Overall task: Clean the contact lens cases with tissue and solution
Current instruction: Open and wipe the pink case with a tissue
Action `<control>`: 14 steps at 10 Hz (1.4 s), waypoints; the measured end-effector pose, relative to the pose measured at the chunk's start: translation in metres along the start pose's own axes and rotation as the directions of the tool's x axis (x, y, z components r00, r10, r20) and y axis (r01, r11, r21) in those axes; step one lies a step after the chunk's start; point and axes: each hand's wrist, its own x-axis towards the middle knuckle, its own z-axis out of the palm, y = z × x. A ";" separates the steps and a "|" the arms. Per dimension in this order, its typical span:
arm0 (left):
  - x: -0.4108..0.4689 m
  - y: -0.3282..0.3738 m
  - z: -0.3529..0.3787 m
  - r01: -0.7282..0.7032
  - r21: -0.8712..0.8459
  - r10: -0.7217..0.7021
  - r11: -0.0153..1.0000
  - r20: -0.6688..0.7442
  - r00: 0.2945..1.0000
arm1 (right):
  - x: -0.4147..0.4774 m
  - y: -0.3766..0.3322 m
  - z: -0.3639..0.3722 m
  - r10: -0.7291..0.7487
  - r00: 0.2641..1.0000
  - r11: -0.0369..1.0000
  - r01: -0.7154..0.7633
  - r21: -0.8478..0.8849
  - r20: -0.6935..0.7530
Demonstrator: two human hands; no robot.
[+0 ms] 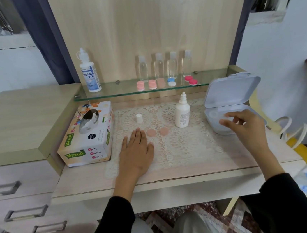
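Two peach lens case discs [151, 133] lie on the lace mat [182, 147], mid-surface. Left hand [136, 151] at 7 o'clock: flat, fingers pressed together. Solution bottle [182, 113] at 2 o'clock; tissue box [88, 134] at 9. Right hand [243, 126] at 3 o'clock over the open white box [231, 92], fingers spread; whether they pinch anything, cannot tell.

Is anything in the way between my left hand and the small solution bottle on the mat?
Yes. Two flat peach discs lie on the mat between the left hand and the solution bottle, just right of the fingers. They are low, so the hand could probably pass over them.
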 end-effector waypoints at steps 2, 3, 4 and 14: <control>0.001 0.000 0.000 -0.001 -0.011 0.001 1.000 -0.002 1.000 | 0.007 0.015 0.000 -0.082 0.993 0.979 0.064 -0.194 -0.086; 0.001 -0.001 0.000 -0.002 -0.011 0.002 1.000 -0.001 1.000 | 0.007 0.019 0.002 -0.143 0.986 0.964 0.118 -0.240 -0.090; 0.000 -0.001 0.000 -0.002 -0.016 0.002 1.000 -0.004 1.000 | 0.005 0.021 0.004 -0.193 0.977 0.956 0.167 -0.241 -0.090; 0.001 -0.002 0.001 -0.006 -0.030 0.005 1.000 -0.015 1.000 | 0.000 0.026 0.009 -0.337 0.934 0.918 0.299 -0.262 -0.117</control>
